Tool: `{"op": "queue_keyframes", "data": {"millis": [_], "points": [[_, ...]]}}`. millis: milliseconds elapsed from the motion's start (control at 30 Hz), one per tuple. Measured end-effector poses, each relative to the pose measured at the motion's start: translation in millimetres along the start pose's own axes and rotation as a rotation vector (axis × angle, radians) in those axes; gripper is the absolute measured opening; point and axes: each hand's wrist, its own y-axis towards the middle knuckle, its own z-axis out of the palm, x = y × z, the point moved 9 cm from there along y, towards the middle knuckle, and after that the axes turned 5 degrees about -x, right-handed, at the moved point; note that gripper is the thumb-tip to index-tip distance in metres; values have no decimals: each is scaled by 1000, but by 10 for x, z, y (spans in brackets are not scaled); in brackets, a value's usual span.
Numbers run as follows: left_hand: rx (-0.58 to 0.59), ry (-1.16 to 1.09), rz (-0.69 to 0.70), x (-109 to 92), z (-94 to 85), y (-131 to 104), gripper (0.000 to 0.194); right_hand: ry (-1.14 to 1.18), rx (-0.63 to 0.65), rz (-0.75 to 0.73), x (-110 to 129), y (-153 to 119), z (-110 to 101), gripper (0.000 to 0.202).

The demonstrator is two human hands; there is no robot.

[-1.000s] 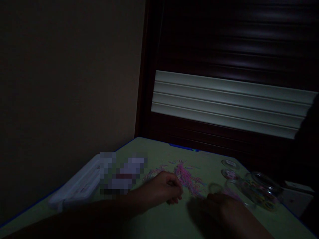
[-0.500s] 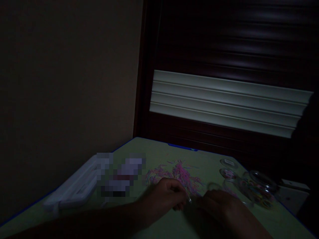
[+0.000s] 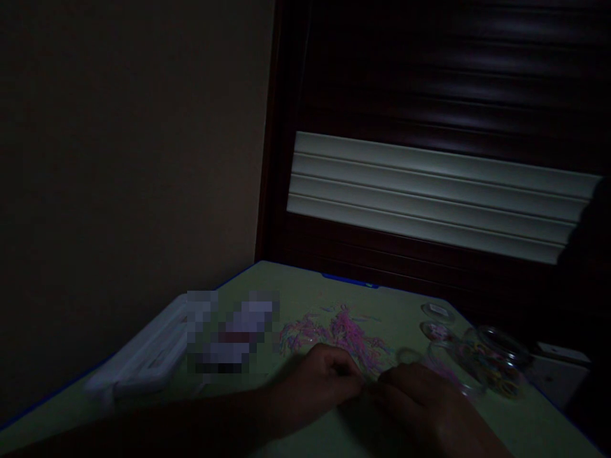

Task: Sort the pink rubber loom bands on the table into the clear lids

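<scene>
Dark scene, detail poor. Left hand [image 3: 329,381] low center of frame, fingers curled, thumb and index narrowed to a pinch at lower center. Right hand [image 3: 422,404] lower right of center, back of hand up, fingers bent toward the left fingertips; the two sets of fingertips sit very near each other, contact unclear. Cannot tell what, if anything, either hand grips; fingertips too dim.

Pink pile [image 3: 348,331] of small thin pieces, some bluish, on the table [image 3: 286,286] at center of frame, just beyond the hands. Looser pink cluster [image 3: 300,332] beside it to the left, above the left hand.

Right side of frame: clear container [image 3: 446,356] with pinkish contents just past the right hand, partly hidden by it; clear jar [image 3: 494,362] of multicolored bands beside that; two round clear items above, upper one [image 3: 438,312] with pale label, lower one [image 3: 436,331] with pink contents. Pale box [image 3: 558,375] at far lower right.

Lower left: white case [image 3: 138,356], pixelated item [image 3: 236,334] next to it.
</scene>
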Motion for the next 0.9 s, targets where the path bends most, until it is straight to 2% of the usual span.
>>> {"op": "queue_keyframes", "data": {"millis": [133,300,633,900], "points": [[10,-11,5,36,3,26,9,20,5,18,-28,-23,13,33],[38,-22,9,25,27,16,9,29,-5,50,-77,-31,-4,28],[56,15,5,15,34,6,12,7,70,125,-206,-86,112,26],[63,2,-40,42,47,4,14,-107,21,226,-333,-102,-14,28]]}}
